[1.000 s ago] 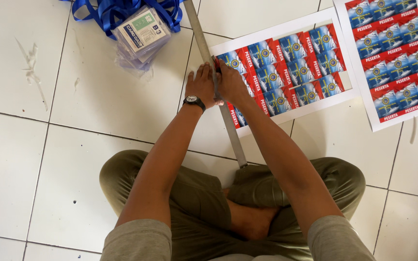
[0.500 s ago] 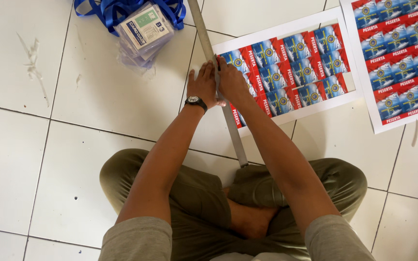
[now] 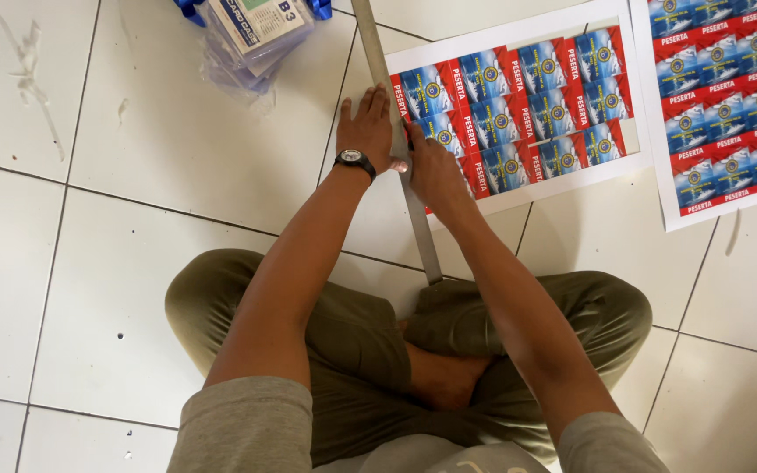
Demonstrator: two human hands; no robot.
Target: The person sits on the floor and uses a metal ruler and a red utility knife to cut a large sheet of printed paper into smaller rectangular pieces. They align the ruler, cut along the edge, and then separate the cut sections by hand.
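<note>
Left hand (image 3: 368,130) flat, fingers spread, on ruler (image 3: 400,149) | right hand (image 3: 434,168) (grip hidden) touching sheet (image 3: 519,105)

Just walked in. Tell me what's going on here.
A person sits cross-legged on the tiled floor. Their left hand, with a wristwatch, presses flat on a long metal ruler laid along the left edge of a printed sheet of red and blue cards. Their right hand rests against the ruler at that edge; any tool in it is hidden. A second sheet lies to the right, and a pack of plastic sleeves lies above.
</note>
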